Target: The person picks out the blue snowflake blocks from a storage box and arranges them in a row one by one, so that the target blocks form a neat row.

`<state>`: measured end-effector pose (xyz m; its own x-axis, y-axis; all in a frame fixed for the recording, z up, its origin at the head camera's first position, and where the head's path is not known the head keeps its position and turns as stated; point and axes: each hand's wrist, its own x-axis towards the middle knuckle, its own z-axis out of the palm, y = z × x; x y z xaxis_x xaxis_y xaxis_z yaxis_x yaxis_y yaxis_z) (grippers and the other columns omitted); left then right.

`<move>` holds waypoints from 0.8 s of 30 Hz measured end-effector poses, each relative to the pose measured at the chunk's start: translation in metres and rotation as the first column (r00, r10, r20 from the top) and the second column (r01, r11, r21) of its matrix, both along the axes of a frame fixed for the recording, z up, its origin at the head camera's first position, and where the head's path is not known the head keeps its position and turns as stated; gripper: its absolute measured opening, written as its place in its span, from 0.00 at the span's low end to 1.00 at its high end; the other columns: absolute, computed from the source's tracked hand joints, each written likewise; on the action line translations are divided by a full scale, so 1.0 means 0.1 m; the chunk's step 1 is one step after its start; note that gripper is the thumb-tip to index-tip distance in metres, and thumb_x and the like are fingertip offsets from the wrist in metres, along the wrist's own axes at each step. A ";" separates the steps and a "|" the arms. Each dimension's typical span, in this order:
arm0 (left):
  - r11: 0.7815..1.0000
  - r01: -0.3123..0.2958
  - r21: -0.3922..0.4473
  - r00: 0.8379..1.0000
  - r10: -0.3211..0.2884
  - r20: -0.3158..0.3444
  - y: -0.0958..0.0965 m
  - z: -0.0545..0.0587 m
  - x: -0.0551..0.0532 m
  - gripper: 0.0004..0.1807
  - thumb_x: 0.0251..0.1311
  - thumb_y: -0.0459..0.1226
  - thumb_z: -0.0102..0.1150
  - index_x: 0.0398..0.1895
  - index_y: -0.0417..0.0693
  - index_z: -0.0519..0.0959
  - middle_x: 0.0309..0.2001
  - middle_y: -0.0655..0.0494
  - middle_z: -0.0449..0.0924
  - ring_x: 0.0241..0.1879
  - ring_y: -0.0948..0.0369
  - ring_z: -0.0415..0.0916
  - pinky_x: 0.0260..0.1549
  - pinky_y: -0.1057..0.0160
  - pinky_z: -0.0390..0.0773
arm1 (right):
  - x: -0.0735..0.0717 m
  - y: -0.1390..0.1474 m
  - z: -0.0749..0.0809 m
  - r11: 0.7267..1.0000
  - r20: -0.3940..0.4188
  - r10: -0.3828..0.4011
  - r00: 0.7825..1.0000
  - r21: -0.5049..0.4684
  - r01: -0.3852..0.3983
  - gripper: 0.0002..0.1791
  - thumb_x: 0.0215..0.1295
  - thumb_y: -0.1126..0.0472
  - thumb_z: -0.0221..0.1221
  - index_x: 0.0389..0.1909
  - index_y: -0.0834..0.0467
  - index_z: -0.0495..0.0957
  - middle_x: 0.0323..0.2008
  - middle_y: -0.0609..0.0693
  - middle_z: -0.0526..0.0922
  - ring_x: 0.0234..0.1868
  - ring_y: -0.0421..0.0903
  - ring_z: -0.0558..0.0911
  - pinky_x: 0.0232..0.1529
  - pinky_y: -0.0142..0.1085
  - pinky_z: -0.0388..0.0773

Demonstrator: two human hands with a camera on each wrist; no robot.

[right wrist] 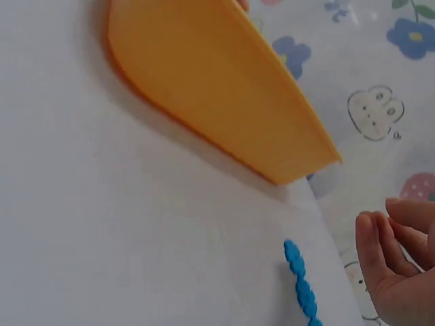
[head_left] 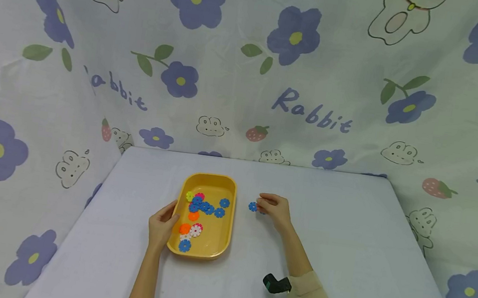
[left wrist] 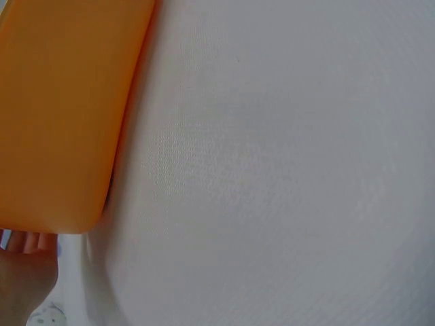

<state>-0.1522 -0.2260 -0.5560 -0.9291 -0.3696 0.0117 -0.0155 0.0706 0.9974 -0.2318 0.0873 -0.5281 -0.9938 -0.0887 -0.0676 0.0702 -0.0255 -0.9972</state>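
A yellow tray (head_left: 222, 237) stands on the table, and my left hand (head_left: 162, 224) grips its left edge with the thumb at the rim. In the left wrist view, fingers touch the tray's end (left wrist: 61, 136). Inside the tray lie several blue snowflake building discs (head_left: 205, 206), with orange discs (head_left: 193, 216), white discs (head_left: 195, 230), pink ones and a yellow-green one. Right of the tray, my right hand (head_left: 275, 209) hovers by a few blue discs (head_left: 253, 206). The right wrist view shows these as a blue row (right wrist: 306, 295), below loosely bent fingers that hold nothing.
A white cloth covers the table (head_left: 366, 246). Behind and at both sides hangs a printed curtain (head_left: 247, 84) with flowers and rabbits. Black wrist devices (head_left: 277, 284) sit at both forearms.
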 end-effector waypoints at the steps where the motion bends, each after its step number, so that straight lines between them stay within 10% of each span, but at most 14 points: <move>1: 1.000 0.004 0.004 1.000 -0.004 0.001 0.00 0.00 0.00 0.22 0.60 0.24 0.54 0.59 0.34 0.72 0.61 0.39 0.70 0.61 0.52 0.68 0.48 0.80 0.71 | -0.01 -0.07 0.02 1.000 0.010 0.008 1.000 -0.018 -0.007 0.21 0.58 0.69 0.62 0.49 0.77 0.74 0.39 0.68 0.82 0.35 0.53 0.85 0.36 0.34 0.83; 12: 1.000 0.016 0.005 1.000 -0.016 0.010 0.09 0.28 0.10 0.22 0.59 0.22 0.53 0.58 0.29 0.71 0.60 0.36 0.70 0.54 0.67 0.72 0.48 0.81 0.71 | -0.05 -0.69 0.23 0.975 0.050 0.219 0.974 -0.054 -0.216 0.23 0.61 0.67 0.61 0.53 0.76 0.71 0.41 0.65 0.83 0.38 0.50 0.85 0.44 0.41 0.81; 24: 1.000 0.015 0.009 1.000 -0.015 -0.008 0.08 0.29 0.10 0.22 0.58 0.22 0.53 0.58 0.29 0.71 0.59 0.36 0.70 0.52 0.72 0.72 0.49 0.80 0.71 | -0.06 -1.19 0.17 0.970 0.072 0.229 0.971 0.066 -0.234 0.23 0.61 0.65 0.61 0.55 0.71 0.72 0.45 0.62 0.82 0.45 0.57 0.83 0.45 0.41 0.81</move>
<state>-0.1417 -0.2183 -0.5267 -0.9346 -0.3555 0.0158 -0.0068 0.0621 0.9980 -0.2377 -0.0315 -0.5109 -0.9403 -0.3082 -0.1444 0.1282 0.0723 -0.9891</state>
